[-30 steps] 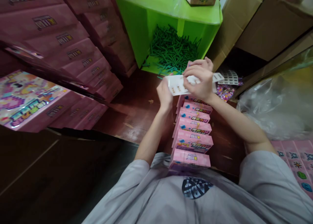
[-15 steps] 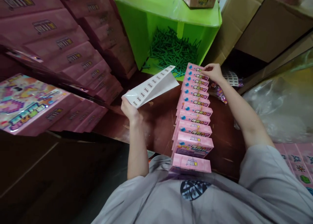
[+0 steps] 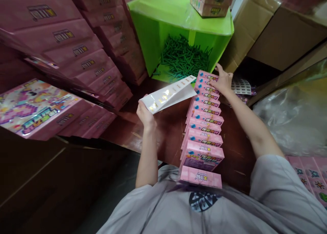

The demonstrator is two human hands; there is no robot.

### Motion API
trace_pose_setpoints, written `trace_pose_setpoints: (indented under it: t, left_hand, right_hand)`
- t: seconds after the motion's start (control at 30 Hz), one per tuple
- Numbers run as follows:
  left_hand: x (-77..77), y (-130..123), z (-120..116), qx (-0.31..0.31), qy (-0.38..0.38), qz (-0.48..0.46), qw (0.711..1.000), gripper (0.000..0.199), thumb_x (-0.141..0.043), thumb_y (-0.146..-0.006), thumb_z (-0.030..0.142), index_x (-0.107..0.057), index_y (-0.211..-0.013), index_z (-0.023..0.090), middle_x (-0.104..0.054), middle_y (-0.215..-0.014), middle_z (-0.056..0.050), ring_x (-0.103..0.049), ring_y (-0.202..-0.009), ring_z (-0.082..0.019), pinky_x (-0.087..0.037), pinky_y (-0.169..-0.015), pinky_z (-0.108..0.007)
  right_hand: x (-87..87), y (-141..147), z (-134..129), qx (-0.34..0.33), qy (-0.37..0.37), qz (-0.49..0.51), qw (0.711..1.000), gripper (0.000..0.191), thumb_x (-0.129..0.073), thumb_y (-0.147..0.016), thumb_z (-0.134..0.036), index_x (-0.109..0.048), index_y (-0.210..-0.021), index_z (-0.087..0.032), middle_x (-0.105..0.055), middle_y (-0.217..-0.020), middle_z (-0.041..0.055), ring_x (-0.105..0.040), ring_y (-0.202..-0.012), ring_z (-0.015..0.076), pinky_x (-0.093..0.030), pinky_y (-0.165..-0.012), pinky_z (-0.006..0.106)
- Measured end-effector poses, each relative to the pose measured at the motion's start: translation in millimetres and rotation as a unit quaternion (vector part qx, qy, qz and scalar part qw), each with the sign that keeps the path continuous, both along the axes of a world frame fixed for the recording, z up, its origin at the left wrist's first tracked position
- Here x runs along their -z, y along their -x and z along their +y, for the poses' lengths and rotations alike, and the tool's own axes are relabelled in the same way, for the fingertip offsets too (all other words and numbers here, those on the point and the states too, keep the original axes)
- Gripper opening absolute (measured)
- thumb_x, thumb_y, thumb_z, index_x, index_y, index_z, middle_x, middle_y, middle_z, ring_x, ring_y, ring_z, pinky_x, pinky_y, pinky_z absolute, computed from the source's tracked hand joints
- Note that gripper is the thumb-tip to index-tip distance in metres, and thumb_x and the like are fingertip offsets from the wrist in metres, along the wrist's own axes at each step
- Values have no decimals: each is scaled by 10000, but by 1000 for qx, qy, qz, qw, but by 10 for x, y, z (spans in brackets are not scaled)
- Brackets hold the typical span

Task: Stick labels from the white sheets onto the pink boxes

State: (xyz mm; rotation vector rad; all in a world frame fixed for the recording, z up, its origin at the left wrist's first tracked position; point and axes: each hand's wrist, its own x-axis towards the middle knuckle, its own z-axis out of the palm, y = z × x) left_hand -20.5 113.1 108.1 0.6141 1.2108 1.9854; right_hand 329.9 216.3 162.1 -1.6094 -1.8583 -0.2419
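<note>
My left hand (image 3: 146, 116) is closed on the near-left end of a folded white sticker sheet (image 3: 176, 92), which carries a line of small printed labels with light glaring off some of them. To the right of the sheet, a long row of pink boxes (image 3: 203, 147) stands on edge, one behind another, running from my shirt to the green bin. My right hand (image 3: 223, 80) is at the row's far end, fingers spread apart. Its thumb side touches the tops of the far boxes, and I see nothing held in it.
A green bin (image 3: 143, 33) holds many green sticks (image 3: 186, 55), with pink boxes (image 3: 211, 5) on top. Tall stacks of pink boxes (image 3: 84, 62) rise at left. Beyond my right hand lies another label sheet (image 3: 241, 87). Clear plastic (image 3: 288, 114) and cardboard (image 3: 251, 29) line the right.
My right hand has gone from a pinch over the far boxes to spread fingers at the row's end. The left hand and sticker sheet have shifted right, closer to the row.
</note>
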Motion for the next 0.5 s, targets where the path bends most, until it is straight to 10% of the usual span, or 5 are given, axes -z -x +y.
trace_pose_setpoints:
  t: [0.17,0.33,0.5]
  left_hand:
    - [-77,-77,-50,33,-34,23,999,604,-539,-862,670,-741,-1060,136,-744,-1067,-126,-706,-957,-202,-550,-839,-264]
    - [-75,-107,-42,39,-62,45,996,672,-534,-819,735,-742,-1055,141,-740,-987,-105,-703,-893,-193,-544,-807,-263]
    - [-81,-73,-79,19,-53,87,995,648,-521,-843,711,-721,-1061,134,-725,-1001,-107,-692,-863,-175,-532,-789,-255]
  right_hand:
    - [-262,175,-90,-62,-56,176,981,486,-704,-806,-417,-603,-1235,-212,-711,-1090,93,-678,-978,260,-532,-888,473]
    - [-508,551,-447,-321,146,264,898,450,-788,-719,-493,-701,-1074,-230,-720,-1012,47,-686,-897,205,-595,-797,365]
    - [-532,625,-634,-341,169,293,877,334,-838,-672,-383,-745,-941,-209,-724,-921,35,-684,-832,196,-609,-767,370]
